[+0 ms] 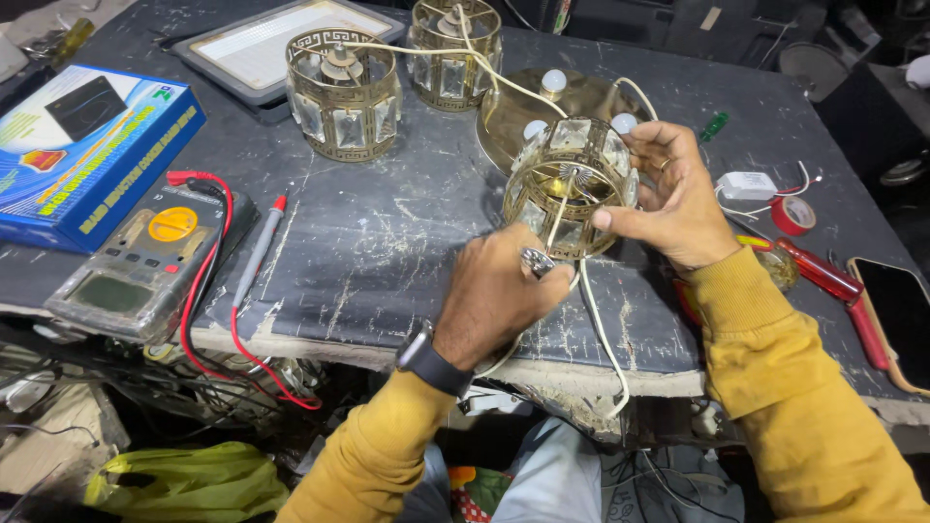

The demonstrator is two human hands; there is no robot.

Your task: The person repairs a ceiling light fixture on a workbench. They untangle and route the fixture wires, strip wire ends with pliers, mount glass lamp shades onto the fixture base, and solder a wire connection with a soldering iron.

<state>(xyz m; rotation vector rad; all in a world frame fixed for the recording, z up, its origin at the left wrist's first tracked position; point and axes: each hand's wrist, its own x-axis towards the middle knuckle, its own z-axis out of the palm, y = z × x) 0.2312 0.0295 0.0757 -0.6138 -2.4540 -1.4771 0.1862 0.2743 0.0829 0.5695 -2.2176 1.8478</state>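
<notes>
My right hand (673, 199) grips a round brass lamp shade with glass panels (570, 184), tilted so its open end faces me. My left hand (496, 291) is closed on a small metal tool (538, 260) at the shade's lower rim, beside a white wire (603, 334) that runs out of the shade and hangs over the table edge. Behind the shade lies a brass base plate (513, 111) with small white bulbs. Two more matching shades (344, 92) (455, 53) stand upright at the back, joined by white wires.
On the left lie a multimeter (145, 261) with red probe leads, a blue box (82, 150) and a flat panel light (266, 44). To the right are a red tape roll (792, 215), a white driver box (748, 184), a red-handled tool (823, 276) and a phone (896, 310).
</notes>
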